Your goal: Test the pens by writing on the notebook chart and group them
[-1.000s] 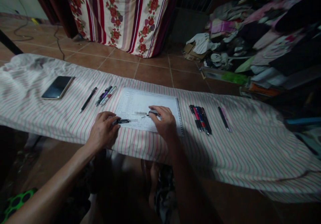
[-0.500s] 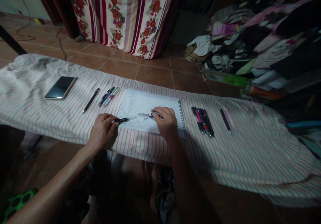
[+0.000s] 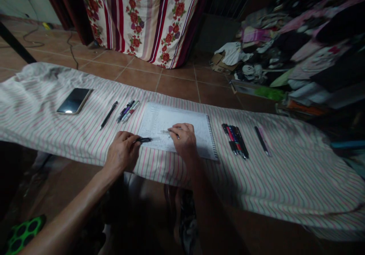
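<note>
A spiral notebook (image 3: 185, 123) lies open on the striped cloth (image 3: 285, 179) over a long narrow board. My left hand (image 3: 122, 152) pinches the dark barrel of a pen part (image 3: 145, 139) at the notebook's left edge. My right hand (image 3: 184, 141) rests on the page with its fingers closed on a small pen piece (image 3: 172, 132) that I cannot name exactly. Both hands are close together near the page's lower half.
A phone (image 3: 74, 101) lies at the left. One black pen (image 3: 108, 115) and a few coloured pens (image 3: 129, 111) lie left of the notebook. Several pens (image 3: 235, 136) and a single dark pen (image 3: 261, 141) lie to the right. A flowered curtain hangs behind; heaped clothes (image 3: 299, 49) fill the right.
The view has shifted slightly, so everything sits a little more to the right. My right hand drew its fingers in over the small piece; the left hand keeps its pinch on the barrel.
</note>
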A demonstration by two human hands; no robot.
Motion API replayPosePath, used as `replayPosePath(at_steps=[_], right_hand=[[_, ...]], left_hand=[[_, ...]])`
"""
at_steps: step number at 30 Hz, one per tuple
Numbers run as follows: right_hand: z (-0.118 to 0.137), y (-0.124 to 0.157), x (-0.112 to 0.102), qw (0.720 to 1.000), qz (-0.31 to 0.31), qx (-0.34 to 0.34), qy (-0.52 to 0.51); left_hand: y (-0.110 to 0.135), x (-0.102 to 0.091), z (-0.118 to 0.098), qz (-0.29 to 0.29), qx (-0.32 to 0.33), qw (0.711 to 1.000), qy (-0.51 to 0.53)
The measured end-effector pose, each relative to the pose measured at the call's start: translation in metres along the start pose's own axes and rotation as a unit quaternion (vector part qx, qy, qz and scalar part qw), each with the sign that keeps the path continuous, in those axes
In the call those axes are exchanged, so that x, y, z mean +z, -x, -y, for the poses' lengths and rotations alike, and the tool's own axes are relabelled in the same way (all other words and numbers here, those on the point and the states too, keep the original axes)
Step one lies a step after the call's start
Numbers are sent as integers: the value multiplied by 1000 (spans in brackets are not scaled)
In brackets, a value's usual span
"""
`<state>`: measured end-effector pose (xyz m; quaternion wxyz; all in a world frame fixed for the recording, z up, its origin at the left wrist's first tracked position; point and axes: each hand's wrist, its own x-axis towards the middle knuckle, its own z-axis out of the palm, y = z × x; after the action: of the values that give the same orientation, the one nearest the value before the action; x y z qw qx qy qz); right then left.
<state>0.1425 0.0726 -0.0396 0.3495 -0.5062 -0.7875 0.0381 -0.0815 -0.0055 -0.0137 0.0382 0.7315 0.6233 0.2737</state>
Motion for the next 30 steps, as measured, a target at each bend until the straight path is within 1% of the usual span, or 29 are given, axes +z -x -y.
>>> replayPosePath(at_steps=[10, 22, 26, 30], right_hand=[[0, 0, 5, 1000, -3, 16, 5], [3, -2, 4, 999, 10, 34, -20], [5, -4, 1, 998, -3, 45, -36], [12, -6, -5, 997, -34, 52, -55]], left_hand=[[-3, 2, -8, 6, -4, 999, -39], [-5, 9, -13, -1, 31, 999, -41], [-8, 11, -17, 12, 50, 998, -40], [-10, 12, -24, 23, 39, 998, -48]])
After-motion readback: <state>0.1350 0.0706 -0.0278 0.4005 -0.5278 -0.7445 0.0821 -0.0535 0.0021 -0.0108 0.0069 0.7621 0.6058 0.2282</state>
